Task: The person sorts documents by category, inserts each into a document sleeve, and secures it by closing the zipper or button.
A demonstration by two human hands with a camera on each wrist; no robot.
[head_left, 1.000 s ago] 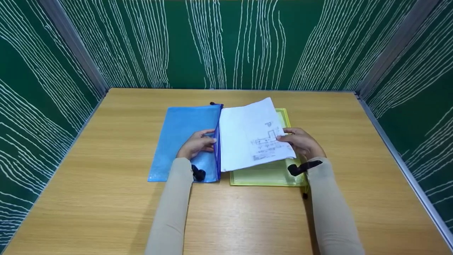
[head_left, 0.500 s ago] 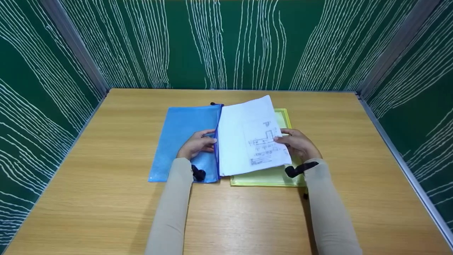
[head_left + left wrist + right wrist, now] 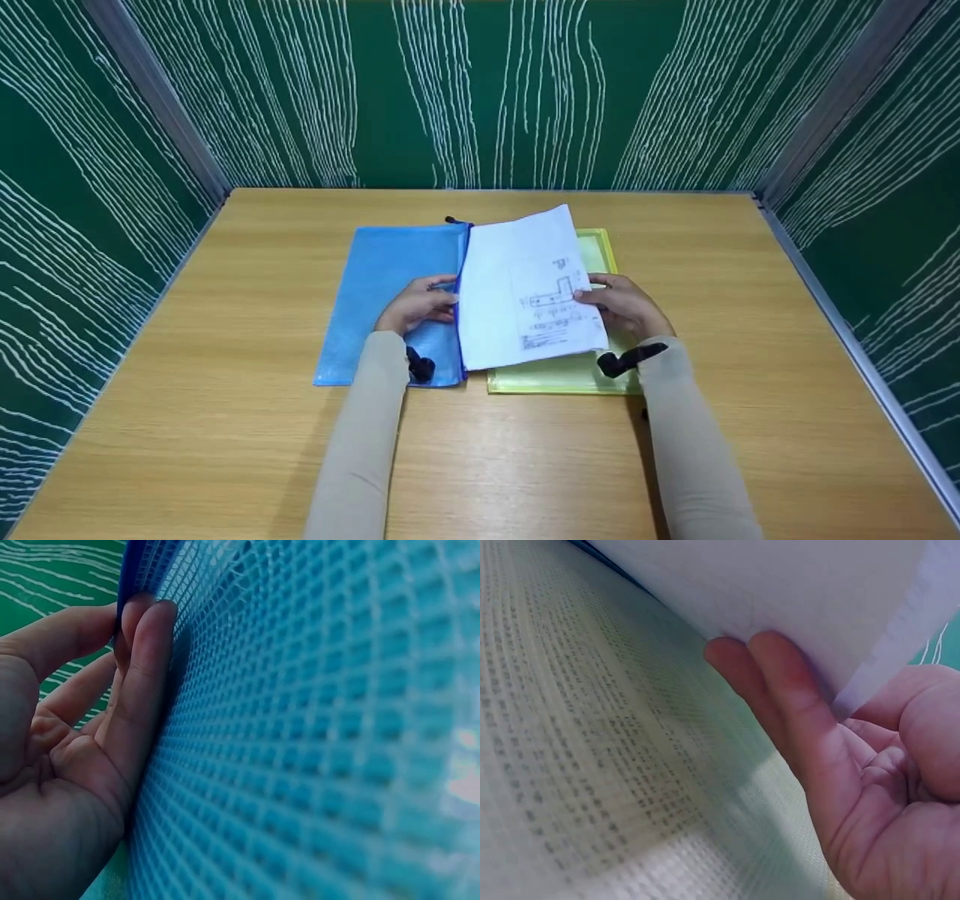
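Note:
A blue mesh zip pouch [image 3: 401, 262] lies left of centre, its opening facing right. My left hand [image 3: 416, 304] pinches the pouch's dark blue edge between thumb and fingers, as the left wrist view shows near the fingertips [image 3: 154, 630]. Sheets of white paper [image 3: 517, 285] with a printed drawing stand tilted, their left edge at the pouch's opening. My right hand [image 3: 626, 304] grips the right edge of the paper, thumb on top and fingers underneath. Beneath the paper lies a yellow-green mesh pouch [image 3: 559, 380], partly covered; its mesh fills the left of the right wrist view.
The wooden table [image 3: 480, 465] carries both pouches side by side. Green panels with white wavy lines [image 3: 480, 97] stand behind it and at both sides. Black straps [image 3: 630, 360] sit at both wrists over the beige sleeves.
My right hand has moved left with the paper, bringing its left edge further over the blue pouch's opening. My left hand has stayed in place on the pouch edge.

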